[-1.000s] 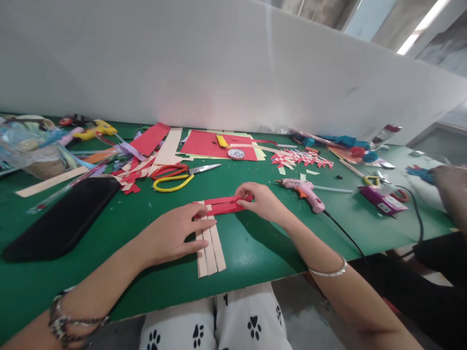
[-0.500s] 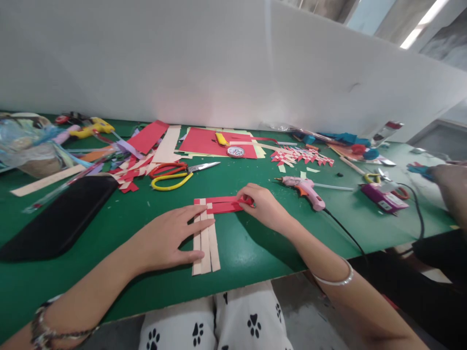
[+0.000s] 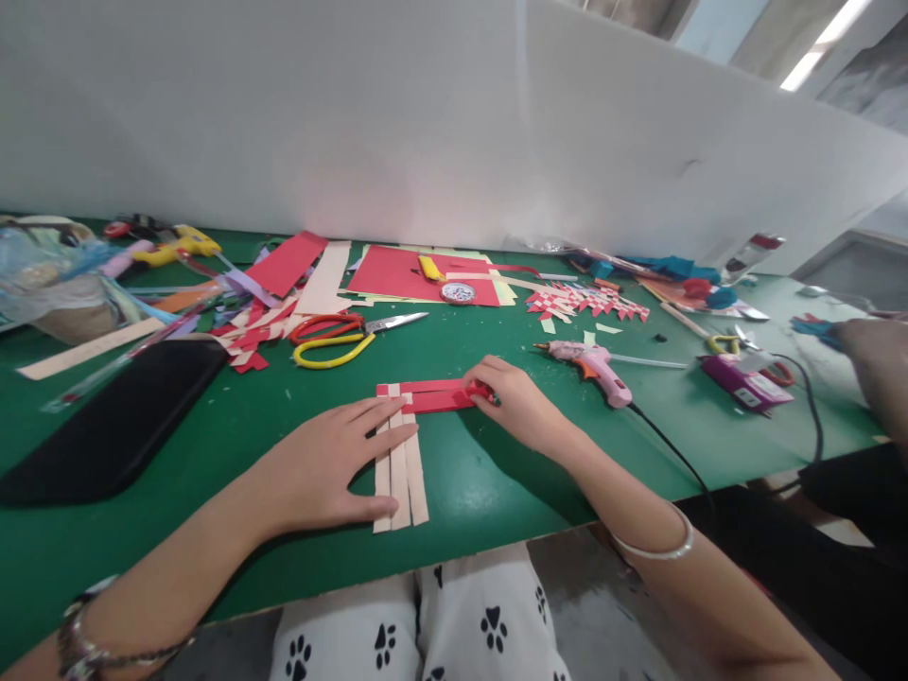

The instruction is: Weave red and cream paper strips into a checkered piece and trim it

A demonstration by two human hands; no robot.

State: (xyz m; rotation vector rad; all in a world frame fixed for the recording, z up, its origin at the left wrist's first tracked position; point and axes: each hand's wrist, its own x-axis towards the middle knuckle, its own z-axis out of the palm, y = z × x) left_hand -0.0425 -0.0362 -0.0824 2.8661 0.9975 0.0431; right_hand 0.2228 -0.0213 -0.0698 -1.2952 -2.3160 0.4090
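Observation:
Cream paper strips [image 3: 399, 482] lie side by side on the green table, running toward its front edge. Red paper strips [image 3: 436, 397] cross them at their far end, interlaced in a small checkered corner. My left hand [image 3: 347, 463] rests flat over the cream strips, fingers spread, with fingertips on the woven corner. At the right end of the red strips, my right hand [image 3: 507, 397] pinches them between thumb and fingers. The exact grip is partly hidden behind those fingers.
Red-and-yellow-handled scissors [image 3: 340, 339] lie beyond my left hand. A pink glue gun [image 3: 592, 367] with a cord is to the right. A black case [image 3: 113, 426] sits left, woven checkered pieces [image 3: 585, 303] at the back. Another person's hand [image 3: 872, 350] shows far right.
Almost nothing differs. My right hand has shifted very slightly right along the red strips; my left hand stays flat on the weave.

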